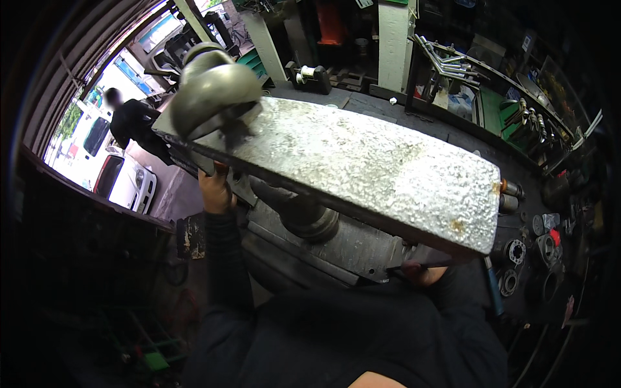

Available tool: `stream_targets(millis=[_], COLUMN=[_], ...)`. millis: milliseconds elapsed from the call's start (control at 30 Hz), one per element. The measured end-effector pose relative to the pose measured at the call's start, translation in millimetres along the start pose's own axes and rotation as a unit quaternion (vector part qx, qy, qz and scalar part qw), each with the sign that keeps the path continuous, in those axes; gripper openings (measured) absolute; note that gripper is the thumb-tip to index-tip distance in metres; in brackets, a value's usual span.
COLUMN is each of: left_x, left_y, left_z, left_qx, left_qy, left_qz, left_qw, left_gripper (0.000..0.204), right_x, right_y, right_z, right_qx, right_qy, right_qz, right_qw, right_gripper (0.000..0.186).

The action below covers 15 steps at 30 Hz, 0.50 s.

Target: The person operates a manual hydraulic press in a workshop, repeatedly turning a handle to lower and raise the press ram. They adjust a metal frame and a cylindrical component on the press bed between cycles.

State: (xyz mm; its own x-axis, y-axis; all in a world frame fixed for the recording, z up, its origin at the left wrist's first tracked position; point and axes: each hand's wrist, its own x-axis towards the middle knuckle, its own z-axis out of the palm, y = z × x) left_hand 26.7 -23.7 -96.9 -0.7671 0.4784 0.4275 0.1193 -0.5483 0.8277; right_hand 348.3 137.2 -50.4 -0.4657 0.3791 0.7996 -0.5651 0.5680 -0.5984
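Observation:
A long machine head [362, 168] with a rough silvery top stretches across the middle, a rounded metal housing [213, 90] rising from its left end. My left hand [218, 192] reaches up beneath that end, its fingers curled beside a small orange part; what it grips is mostly hidden. Under the right end is my right hand [427, 274], in shadow beside a thin dark bar, its fingers largely covered by the machine. Between my arms, a round metal column [310, 223] stands over a flat metal table [369, 249].
A blue-handled tool [493, 288] hangs near the right end. Ring-shaped metal parts [515, 251] lie at the right. Wrenches [446, 63] rest on a rack at the back right. A person in dark clothes [137, 123] stands at the left near a white vehicle [126, 184].

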Motion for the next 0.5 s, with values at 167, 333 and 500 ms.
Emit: stream_targets(millis=[167,333,500], left_x=[11,19,18], left_y=[16,21,11], left_z=[-23,-24,-12], left_qx=[0.32,0.579,0.162], left_qy=[-0.102,-0.116,-0.045], left_qz=[0.157,0.38,0.13], left_qw=[0.929,0.712,0.977], left_gripper=[0.037,0.038,0.04], right_x=[2,0,3], right_y=[0,-1,-11], right_z=[5,8,10], right_qx=[0.072,0.053,0.08], right_qy=[0.044,0.043,0.041], right_qz=[-0.062,-0.105,-0.019], right_qw=[0.994,0.992,0.996], right_gripper=[0.069,0.07,0.071])
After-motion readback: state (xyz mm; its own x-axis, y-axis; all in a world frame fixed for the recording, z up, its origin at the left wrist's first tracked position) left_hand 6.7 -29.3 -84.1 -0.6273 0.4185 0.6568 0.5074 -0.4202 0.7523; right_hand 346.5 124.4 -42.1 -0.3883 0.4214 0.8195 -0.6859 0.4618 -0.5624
